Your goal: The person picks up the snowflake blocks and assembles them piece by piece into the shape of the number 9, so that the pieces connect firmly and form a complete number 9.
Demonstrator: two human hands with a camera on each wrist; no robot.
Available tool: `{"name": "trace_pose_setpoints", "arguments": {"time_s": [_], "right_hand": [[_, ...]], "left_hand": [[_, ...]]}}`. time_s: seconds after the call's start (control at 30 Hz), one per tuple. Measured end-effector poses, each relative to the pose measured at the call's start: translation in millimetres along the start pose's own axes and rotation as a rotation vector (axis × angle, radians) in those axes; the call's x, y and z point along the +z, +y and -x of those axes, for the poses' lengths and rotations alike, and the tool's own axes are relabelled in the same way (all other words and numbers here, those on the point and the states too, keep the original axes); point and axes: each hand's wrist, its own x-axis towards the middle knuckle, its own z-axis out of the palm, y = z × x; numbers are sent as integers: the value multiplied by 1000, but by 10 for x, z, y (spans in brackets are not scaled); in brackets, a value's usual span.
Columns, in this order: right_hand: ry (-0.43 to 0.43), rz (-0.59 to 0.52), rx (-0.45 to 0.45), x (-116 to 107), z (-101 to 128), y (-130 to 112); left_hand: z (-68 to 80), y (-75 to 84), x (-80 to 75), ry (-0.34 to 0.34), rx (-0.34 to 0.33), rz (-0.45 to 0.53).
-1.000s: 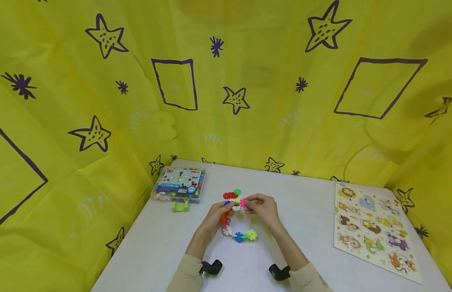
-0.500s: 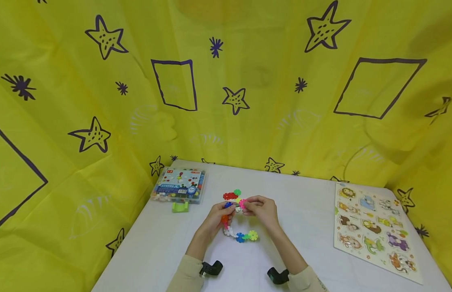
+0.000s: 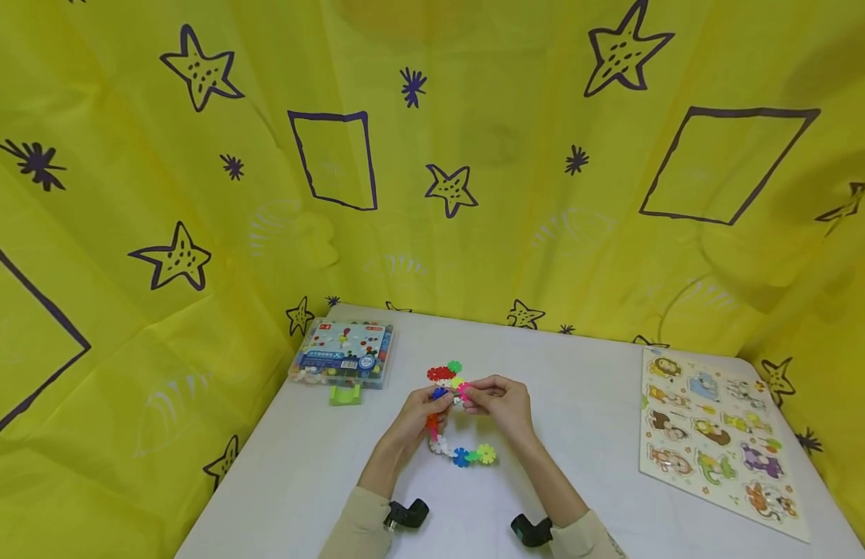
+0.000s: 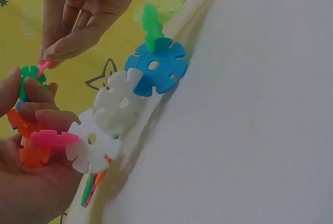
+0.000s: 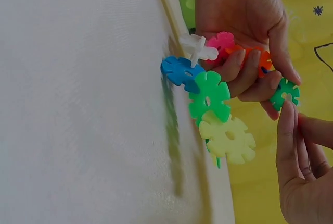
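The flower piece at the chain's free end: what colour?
Pale yellow; the flower piece shows best in the right wrist view.

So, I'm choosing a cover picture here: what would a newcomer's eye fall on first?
Probably the star-patterned yellow curtain, which fills most of the head view behind the white table. Next, near the middle, the chain of bright notched discs held in the left hand, while the right hand pinches a pink disc. Then the animal-picture board, lying at the table's right side.
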Motion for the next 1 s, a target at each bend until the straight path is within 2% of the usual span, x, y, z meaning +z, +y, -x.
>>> {"name": "trace_pose_setpoints", "arguments": {"time_s": [0.13,0.23,0.37,0.5,0.6,0.7,0.9,1.0], "right_hand": [[-26,-3,3,-2,-6,-11],[-51,28,5,-11,-21,-43],[-59,119,0,-22,-63,-67],[-35,213,-15,-17,-138,-35],[-14,315,-44,-2,-208,3],[-26,467,-72,11,-269,40],[-169,808,-137,28,-368,159],[-213,907,-185,50,-406,215]], "left_hand": [[-4,4,-24,8,3,-16],[-10,18,-41,19,32,-54],[-18,48,-54,53,73,-114],[-14,56,-67,77,78,-142],[-9,58,-82,78,77,-142],[5,63,-97,87,80,-133],[33,94,-113,118,56,-115],[27,99,-119,136,34,-109]]}}
